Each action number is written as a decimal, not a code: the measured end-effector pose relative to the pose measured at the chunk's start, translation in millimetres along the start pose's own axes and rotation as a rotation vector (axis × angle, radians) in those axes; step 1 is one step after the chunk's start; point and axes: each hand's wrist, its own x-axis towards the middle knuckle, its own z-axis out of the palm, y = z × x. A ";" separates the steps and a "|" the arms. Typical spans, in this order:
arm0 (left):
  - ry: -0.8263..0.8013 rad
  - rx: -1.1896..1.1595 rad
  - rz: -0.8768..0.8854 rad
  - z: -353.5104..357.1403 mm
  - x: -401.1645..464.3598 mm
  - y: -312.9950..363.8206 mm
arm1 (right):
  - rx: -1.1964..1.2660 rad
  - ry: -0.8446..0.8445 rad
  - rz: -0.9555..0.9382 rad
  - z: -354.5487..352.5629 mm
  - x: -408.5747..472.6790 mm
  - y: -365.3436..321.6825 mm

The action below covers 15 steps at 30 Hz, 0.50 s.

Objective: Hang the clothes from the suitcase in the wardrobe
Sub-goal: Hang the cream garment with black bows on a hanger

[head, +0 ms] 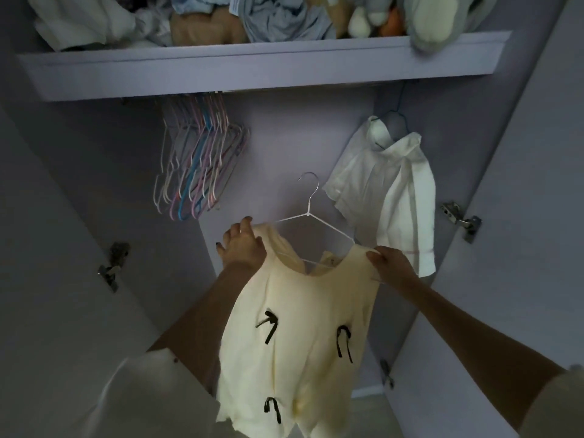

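Cream top (294, 336) with black bows hangs on a white wire hanger (311, 216), held up in front of the open wardrobe (284, 137). Left hand (243, 245) grips one shoulder of it, right hand (392, 263) pinches the other. Beyond hang a white shirt (385, 191), a bunch of pastel hangers (196, 165) and, above, a shelf (252, 67) of piled clothes.

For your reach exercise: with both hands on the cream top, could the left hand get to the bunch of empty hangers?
Probably yes. The empty hangers hang up and left of the left hand with nothing between, but it grips the cream top and must let go first.
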 end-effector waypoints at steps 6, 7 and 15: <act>0.045 -0.033 0.163 -14.1 9.0 28.0 | 0.072 0.165 0.074 -13.4 10.2 -27.4; 0.060 -0.033 0.197 -17.8 11.4 33.5 | 0.089 0.183 0.071 -17.9 13.2 -33.0; 0.439 0.137 0.502 -58.7 38.1 98.7 | 0.180 0.306 0.018 -64.9 60.6 -70.7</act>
